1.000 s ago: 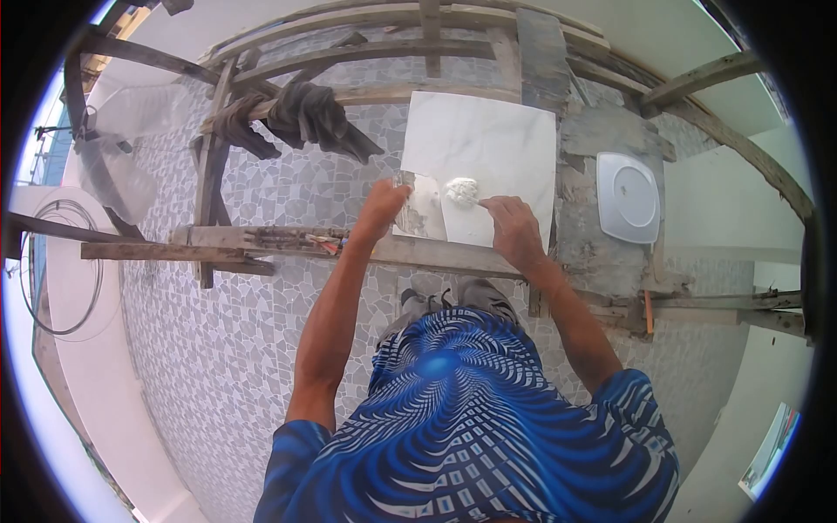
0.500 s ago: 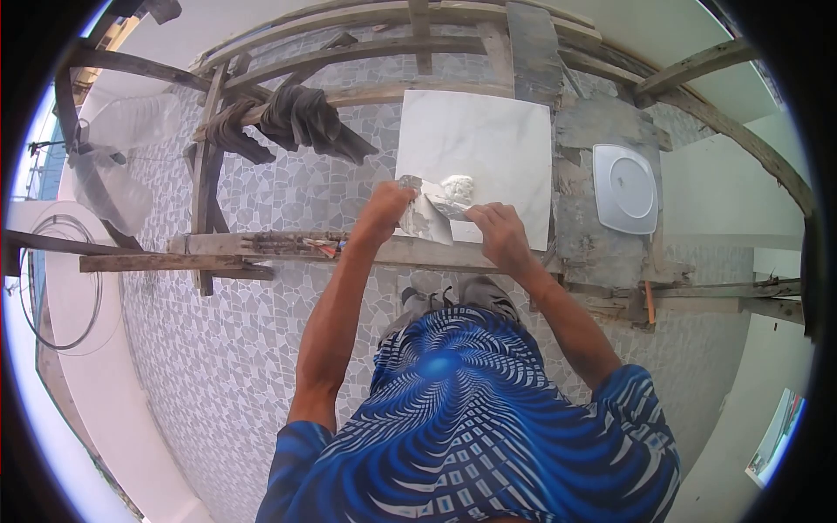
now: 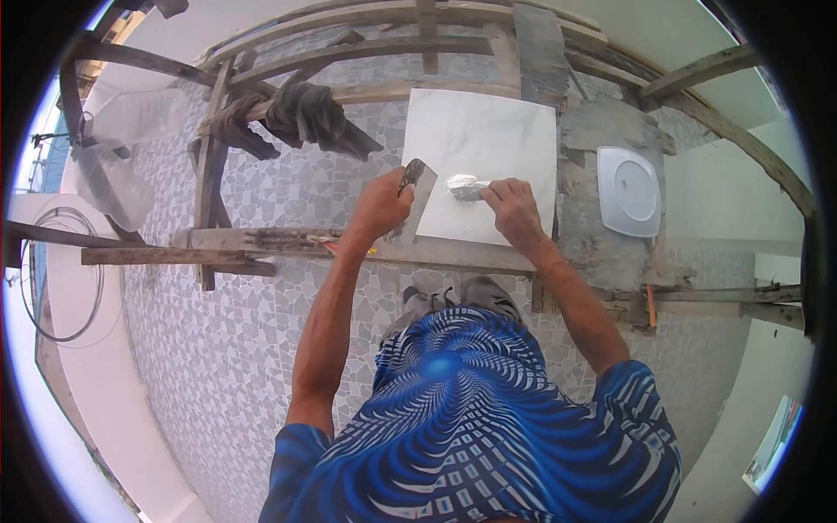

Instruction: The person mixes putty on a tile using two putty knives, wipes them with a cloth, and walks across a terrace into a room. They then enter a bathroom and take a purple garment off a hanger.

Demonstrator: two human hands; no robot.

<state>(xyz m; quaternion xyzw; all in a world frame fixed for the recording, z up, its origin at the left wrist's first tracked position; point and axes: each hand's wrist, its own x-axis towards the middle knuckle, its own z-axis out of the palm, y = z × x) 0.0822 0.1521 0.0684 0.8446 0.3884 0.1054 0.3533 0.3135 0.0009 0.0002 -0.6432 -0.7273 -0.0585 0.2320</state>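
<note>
My left hand (image 3: pixel 382 206) is closed around the dark grip of a broad scraper (image 3: pixel 422 193), its flat blade slanting down at the left edge of a white board (image 3: pixel 488 131). My right hand (image 3: pixel 518 214) grips a smaller putty knife (image 3: pixel 469 192), whose blade meets a dab of white putty (image 3: pixel 460 180) over the board. The two blades are apart. Fingers of the right hand hide the putty knife's handle.
A white plastic lid or tray (image 3: pixel 628 192) lies on a grey-stained plank (image 3: pixel 580 187) at the right. Dark cloths (image 3: pixel 305 113) hang over the wooden scaffold frame (image 3: pixel 362 91) at the left. Beneath is a stone-patterned floor (image 3: pixel 218 366).
The broad scraper has come away from the putty knife and turned steeper. My right hand has shifted slightly right and up, its blade now at the putty.
</note>
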